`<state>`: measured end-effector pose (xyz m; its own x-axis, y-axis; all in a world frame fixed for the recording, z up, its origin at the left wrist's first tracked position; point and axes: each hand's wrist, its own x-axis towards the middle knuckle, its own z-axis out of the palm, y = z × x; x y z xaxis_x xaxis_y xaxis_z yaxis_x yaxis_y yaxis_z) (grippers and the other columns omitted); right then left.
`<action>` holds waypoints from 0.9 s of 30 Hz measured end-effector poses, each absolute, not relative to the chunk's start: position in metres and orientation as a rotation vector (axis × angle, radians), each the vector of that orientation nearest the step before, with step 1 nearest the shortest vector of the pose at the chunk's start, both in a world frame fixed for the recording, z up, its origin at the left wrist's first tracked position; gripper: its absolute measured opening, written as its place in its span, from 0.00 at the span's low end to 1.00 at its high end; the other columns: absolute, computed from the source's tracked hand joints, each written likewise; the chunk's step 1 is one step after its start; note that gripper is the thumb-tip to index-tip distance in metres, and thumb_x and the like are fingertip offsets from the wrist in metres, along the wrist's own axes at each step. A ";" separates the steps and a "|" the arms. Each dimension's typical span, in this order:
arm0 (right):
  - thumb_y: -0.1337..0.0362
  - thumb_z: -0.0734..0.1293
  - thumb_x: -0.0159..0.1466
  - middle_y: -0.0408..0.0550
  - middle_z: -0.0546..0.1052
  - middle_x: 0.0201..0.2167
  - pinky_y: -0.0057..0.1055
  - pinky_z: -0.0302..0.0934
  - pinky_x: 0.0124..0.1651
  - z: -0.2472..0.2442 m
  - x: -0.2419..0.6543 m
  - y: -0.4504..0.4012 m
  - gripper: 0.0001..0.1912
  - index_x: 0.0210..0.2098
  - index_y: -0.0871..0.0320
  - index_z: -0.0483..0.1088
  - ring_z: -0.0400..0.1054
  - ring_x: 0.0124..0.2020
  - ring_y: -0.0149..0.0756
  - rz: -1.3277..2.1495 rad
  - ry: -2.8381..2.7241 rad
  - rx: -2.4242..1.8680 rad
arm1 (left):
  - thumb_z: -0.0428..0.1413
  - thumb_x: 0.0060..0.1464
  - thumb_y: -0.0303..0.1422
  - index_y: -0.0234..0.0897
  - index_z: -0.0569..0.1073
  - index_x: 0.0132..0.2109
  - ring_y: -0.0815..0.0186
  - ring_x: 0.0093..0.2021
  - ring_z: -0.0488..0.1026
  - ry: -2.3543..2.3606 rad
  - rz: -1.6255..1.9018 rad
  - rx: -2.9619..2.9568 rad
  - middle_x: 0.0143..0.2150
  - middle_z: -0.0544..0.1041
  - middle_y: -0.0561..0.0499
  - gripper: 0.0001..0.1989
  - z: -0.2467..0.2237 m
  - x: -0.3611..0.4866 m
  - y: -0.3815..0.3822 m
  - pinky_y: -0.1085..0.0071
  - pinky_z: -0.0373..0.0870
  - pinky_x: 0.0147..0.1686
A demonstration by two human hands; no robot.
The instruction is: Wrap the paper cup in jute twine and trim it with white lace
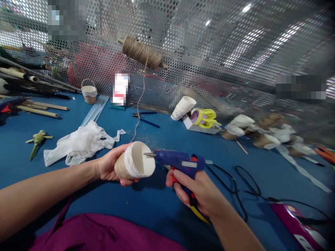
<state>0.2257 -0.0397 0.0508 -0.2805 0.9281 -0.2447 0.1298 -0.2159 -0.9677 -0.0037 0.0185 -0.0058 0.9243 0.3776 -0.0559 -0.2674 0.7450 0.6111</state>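
Note:
My left hand [111, 164] is wrapped round a paper cup [123, 165] covered in brown twine, with a white lace band near its rim. The cup lies tilted, its open mouth facing right. In my right hand [192, 188] is a blue hot glue gun [178, 160], fingers closed round its handle near the red trigger. The metal nozzle points left, at the mouth of the cup; whether it touches the paper I cannot tell. A strand of twine [140, 101] runs down from a spool [141, 52] on the mesh to behind the cup.
White lace [83, 143] lies in a heap at left, near a small finished basket [89, 93]. Pliers [148, 118], stacked paper cups [183, 107] and yellow-handled scissors [206, 118] lie further back. A black cord [238, 191] loops at right towards a purple power strip [298, 223].

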 end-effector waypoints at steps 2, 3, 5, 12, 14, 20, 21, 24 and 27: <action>0.54 0.66 0.59 0.37 0.62 0.08 0.24 0.45 0.15 0.058 0.231 -0.040 0.15 0.26 0.61 0.71 0.51 0.10 0.23 1.463 -1.461 -1.351 | 0.43 0.51 0.57 0.28 0.70 0.39 0.68 0.16 0.68 0.177 0.350 0.640 0.26 0.76 0.44 0.33 -0.006 -0.004 0.019 0.75 0.55 0.14; 0.55 0.66 0.59 0.37 0.62 0.08 0.24 0.45 0.15 0.060 0.233 -0.040 0.15 0.26 0.61 0.72 0.51 0.10 0.24 1.432 -1.473 -1.355 | 0.43 0.51 0.57 0.28 0.69 0.40 0.68 0.16 0.67 0.173 0.350 0.641 0.26 0.75 0.44 0.32 -0.005 -0.005 0.020 0.75 0.55 0.14; 0.55 0.65 0.59 0.38 0.62 0.09 0.25 0.45 0.15 0.062 0.234 -0.040 0.14 0.26 0.61 0.72 0.50 0.10 0.24 1.402 -1.464 -1.341 | 0.43 0.51 0.57 0.28 0.69 0.40 0.69 0.16 0.67 0.169 0.347 0.645 0.26 0.75 0.44 0.32 -0.004 -0.005 0.020 0.76 0.54 0.14; 0.55 0.65 0.59 0.37 0.62 0.09 0.25 0.45 0.16 0.058 0.231 -0.038 0.16 0.25 0.62 0.71 0.52 0.10 0.24 1.464 -1.516 -1.344 | 0.43 0.51 0.58 0.27 0.70 0.41 0.68 0.16 0.67 0.194 0.323 0.651 0.25 0.75 0.43 0.34 -0.006 -0.004 0.019 0.76 0.55 0.13; 0.54 0.66 0.58 0.37 0.62 0.09 0.25 0.44 0.16 0.058 0.230 -0.040 0.16 0.26 0.62 0.71 0.51 0.10 0.23 1.465 -1.484 -1.333 | 0.43 0.52 0.57 0.28 0.70 0.41 0.68 0.17 0.68 0.239 0.377 0.678 0.25 0.75 0.44 0.33 -0.004 -0.003 0.019 0.76 0.58 0.14; 0.53 0.65 0.58 0.38 0.62 0.10 0.25 0.45 0.16 0.061 0.223 -0.045 0.16 0.27 0.60 0.71 0.51 0.11 0.24 1.389 -1.305 -1.273 | 0.54 0.50 0.51 0.29 0.72 0.39 0.66 0.28 0.71 0.442 0.623 0.889 0.31 0.74 0.45 0.25 0.006 -0.002 0.018 0.72 0.68 0.26; 0.52 0.65 0.58 0.38 0.62 0.10 0.25 0.44 0.16 0.061 0.222 -0.046 0.16 0.27 0.60 0.71 0.51 0.11 0.24 1.399 -1.287 -1.261 | 0.56 0.48 0.49 0.30 0.71 0.40 0.65 0.30 0.71 0.465 0.657 0.911 0.33 0.74 0.45 0.24 0.008 -0.002 0.017 0.71 0.68 0.28; 0.51 0.65 0.58 0.37 0.61 0.10 0.25 0.43 0.15 0.061 0.218 -0.047 0.17 0.27 0.60 0.71 0.50 0.10 0.24 1.425 -1.260 -1.251 | 0.63 0.42 0.45 0.31 0.68 0.44 0.62 0.39 0.70 0.590 0.725 1.001 0.42 0.72 0.43 0.27 0.013 -0.001 0.014 0.67 0.67 0.39; 0.53 0.65 0.59 0.37 0.62 0.09 0.24 0.45 0.15 0.058 0.216 -0.048 0.16 0.28 0.60 0.71 0.52 0.11 0.24 1.354 -1.314 -1.296 | 0.67 0.35 0.39 0.33 0.63 0.46 0.61 0.43 0.68 0.755 0.796 1.115 0.45 0.69 0.45 0.33 0.018 0.001 0.010 0.66 0.63 0.42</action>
